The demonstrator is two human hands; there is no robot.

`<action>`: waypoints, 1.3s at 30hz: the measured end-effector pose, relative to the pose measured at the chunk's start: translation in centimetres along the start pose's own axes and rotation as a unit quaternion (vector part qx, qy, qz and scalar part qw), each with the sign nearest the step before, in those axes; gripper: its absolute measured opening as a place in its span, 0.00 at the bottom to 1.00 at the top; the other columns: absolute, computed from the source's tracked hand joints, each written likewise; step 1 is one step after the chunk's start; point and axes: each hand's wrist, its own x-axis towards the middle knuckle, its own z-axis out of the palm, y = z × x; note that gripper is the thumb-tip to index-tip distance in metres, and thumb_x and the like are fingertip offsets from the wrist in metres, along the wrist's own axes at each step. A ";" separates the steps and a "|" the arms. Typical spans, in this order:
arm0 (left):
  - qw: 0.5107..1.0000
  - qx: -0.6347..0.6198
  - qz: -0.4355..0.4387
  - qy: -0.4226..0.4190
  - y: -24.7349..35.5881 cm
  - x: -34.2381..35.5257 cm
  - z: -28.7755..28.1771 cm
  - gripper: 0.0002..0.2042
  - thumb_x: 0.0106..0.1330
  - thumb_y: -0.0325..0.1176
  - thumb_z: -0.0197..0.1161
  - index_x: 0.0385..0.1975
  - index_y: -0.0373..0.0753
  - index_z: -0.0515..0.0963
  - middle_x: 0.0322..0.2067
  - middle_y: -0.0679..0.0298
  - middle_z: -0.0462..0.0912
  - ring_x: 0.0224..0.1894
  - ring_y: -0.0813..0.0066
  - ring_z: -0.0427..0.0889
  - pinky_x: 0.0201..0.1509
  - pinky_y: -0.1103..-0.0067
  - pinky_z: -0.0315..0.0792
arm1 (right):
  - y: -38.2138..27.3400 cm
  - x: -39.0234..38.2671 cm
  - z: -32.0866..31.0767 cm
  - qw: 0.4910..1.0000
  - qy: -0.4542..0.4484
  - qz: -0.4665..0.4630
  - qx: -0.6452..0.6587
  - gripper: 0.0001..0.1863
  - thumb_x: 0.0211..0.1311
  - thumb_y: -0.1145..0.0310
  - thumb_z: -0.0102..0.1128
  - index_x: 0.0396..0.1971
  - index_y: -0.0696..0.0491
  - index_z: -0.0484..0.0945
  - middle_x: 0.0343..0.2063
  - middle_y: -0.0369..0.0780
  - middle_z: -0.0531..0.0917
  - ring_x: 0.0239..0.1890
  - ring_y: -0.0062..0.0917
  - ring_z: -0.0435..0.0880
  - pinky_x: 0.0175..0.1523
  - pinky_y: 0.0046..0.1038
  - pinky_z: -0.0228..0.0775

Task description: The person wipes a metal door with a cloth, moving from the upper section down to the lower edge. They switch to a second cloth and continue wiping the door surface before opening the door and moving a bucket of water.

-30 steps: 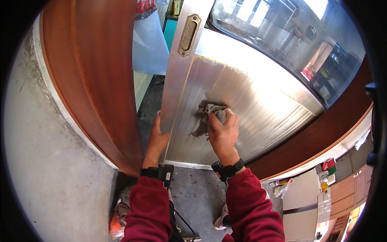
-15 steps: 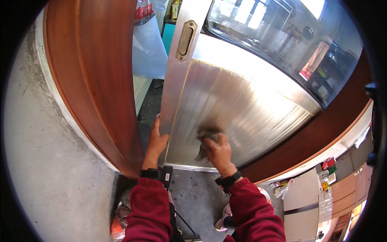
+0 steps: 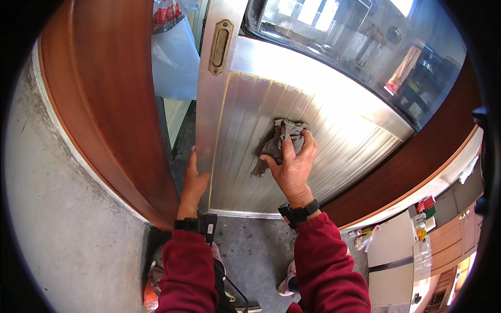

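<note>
A metal sliding door (image 3: pixel 237 141) with a ribbed lower panel and a glass upper pane (image 3: pixel 334 49) stands in front of me. My right hand (image 3: pixel 295 169) presses a crumpled, dirty grey rag (image 3: pixel 276 143) against the ribbed panel, fingers closed over it. The rag's lower corner hangs loose. At the door's left edge, low down, my left hand (image 3: pixel 193 185) grips the frame, its thumb on the front face; some fingers are hidden behind the edge. Above it, a recessed brass-coloured pull (image 3: pixel 221 46) is set in the frame.
Reddish-brown wooden frame (image 3: pixel 109 115) curves along the left, beside a grey wall (image 3: pixel 73 208). A pale plastic bag (image 3: pixel 175 62) hangs in the gap left of the door. At lower right stand white cabinet panels (image 3: pixel 391 245) and small items. Dark grey floor (image 3: pixel 250 245) lies below.
My right hand and the rag have moved up and slightly right across the ribbed panel. My left hand keeps its hold on the door's edge. The view has shifted a little.
</note>
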 end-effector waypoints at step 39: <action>0.998 0.035 0.050 0.015 0.3 0.0 -0.2 0.40 0.53 0.20 0.54 0.72 0.35 0.53 0.68 0.46 0.63 0.71 0.59 0.62 0.71 0.75 0.57 | -1.0 -10.6 3.9 0.980 -0.199 -0.004 -0.016 0.25 0.37 0.68 0.73 0.43 0.43 0.83 0.51 0.49 0.71 0.50 0.47 0.74 0.46 0.41 0.71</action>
